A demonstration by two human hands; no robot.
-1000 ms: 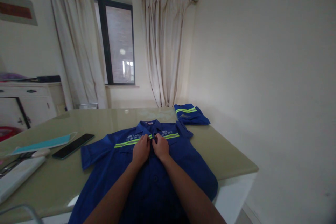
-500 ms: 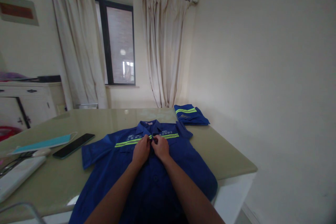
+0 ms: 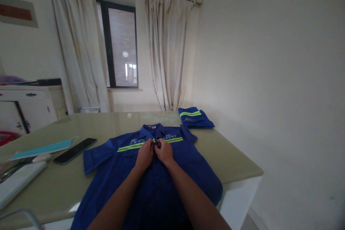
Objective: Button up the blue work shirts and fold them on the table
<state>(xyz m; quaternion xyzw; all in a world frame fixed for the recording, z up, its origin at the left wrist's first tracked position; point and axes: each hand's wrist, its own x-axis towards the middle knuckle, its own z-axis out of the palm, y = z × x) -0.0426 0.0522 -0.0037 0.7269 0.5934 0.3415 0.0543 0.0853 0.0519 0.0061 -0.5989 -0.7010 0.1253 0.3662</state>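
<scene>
A blue short-sleeved work shirt (image 3: 107,183) lies front up, its collar away from me, with a yellow-green and grey reflective band across the chest. My left hand (image 3: 146,154) and my right hand (image 3: 164,152) meet at the front placket just below the collar. The fingers of both are closed in a pinch on the shirt's front edges at the band. A button lower on the placket shows between my forearms. Whatever sits right between the fingertips is hidden.
A folded blue garment (image 3: 195,118) with the same band lies at the table's (image 3: 234,161) far right corner. To the left are a black phone (image 3: 75,150), a light-blue face mask (image 3: 44,148) and a long white object (image 3: 21,183). A wall stands at the right.
Both hands stay at the same spot on the placket, with at most a slight shift of the fingers. The whole view has moved very slightly.
</scene>
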